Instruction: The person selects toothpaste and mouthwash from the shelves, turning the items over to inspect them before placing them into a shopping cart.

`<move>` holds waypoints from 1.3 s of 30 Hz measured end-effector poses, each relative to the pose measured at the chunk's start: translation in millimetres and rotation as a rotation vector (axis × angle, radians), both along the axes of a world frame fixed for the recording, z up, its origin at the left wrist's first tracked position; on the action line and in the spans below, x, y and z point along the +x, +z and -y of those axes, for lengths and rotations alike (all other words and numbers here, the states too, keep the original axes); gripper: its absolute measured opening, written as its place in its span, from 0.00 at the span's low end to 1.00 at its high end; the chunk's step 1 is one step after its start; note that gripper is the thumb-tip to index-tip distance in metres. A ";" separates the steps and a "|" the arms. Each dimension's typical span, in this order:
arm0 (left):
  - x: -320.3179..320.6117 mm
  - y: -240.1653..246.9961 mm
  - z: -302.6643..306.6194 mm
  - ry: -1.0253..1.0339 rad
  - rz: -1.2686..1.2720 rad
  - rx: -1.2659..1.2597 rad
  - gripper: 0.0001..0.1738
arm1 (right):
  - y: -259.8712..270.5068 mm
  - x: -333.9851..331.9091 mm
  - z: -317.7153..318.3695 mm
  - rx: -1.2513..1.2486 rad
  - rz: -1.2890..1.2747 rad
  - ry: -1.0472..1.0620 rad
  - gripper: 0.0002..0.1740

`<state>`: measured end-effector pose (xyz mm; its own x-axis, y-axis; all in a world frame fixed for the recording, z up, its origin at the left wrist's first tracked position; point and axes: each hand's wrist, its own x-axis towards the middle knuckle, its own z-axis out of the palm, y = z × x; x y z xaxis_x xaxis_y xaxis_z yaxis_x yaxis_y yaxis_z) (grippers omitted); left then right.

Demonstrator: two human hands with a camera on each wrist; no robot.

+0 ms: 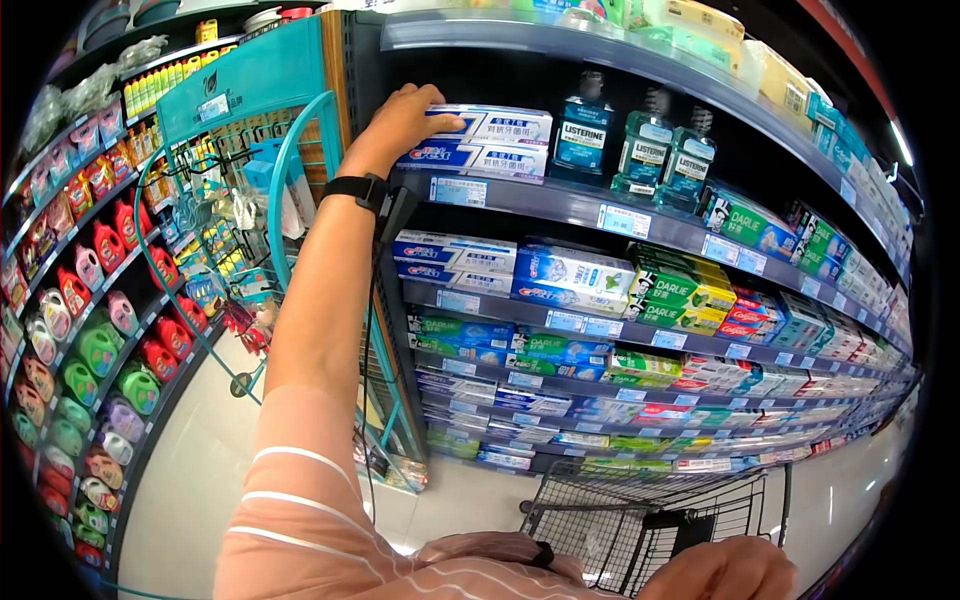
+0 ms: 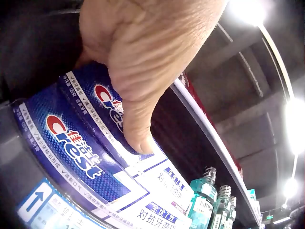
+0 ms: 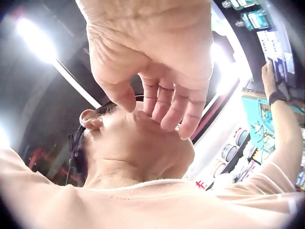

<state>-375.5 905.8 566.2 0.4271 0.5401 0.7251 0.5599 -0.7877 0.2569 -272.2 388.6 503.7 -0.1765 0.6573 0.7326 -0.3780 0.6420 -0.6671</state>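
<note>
Two blue-and-white Crest boxes lie stacked at the left end of a shelf, an upper Crest box (image 1: pixel 510 122) (image 2: pixel 102 114) over a lower Crest box (image 1: pixel 500 160) (image 2: pixel 81 157). My left hand (image 1: pixel 400 120) (image 2: pixel 147 47) grips the upper box at its left end. The thumb lies against the printed side in the left wrist view, while the other fingers are mostly hidden behind the hand. Low in the head view hangs my right hand (image 1: pixel 725 572) (image 3: pixel 152 67), its fingers loosely bent and holding nothing.
Several Listerine bottles (image 1: pixel 583 135) stand right of the boxes. Lower shelves (image 1: pixel 470 300) carry more toothpaste boxes. A black wire cart (image 1: pixel 600 520) is below, near my body. At left are a teal display rack (image 1: pixel 250 75) and shelves of detergent bottles (image 1: pixel 98 350).
</note>
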 end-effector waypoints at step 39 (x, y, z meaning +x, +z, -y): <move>-23.8 -130.0 196.4 -0.704 0.411 -0.759 0.33 | -107.6 101.8 -153.6 -0.427 -0.357 -0.475 0.23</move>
<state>-399.3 709.4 436.1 0.6161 0.6349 0.4662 -0.1883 -0.4559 0.8699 -170.4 542.2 396.1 0.4002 0.8450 0.3546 -0.3652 0.5020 -0.7840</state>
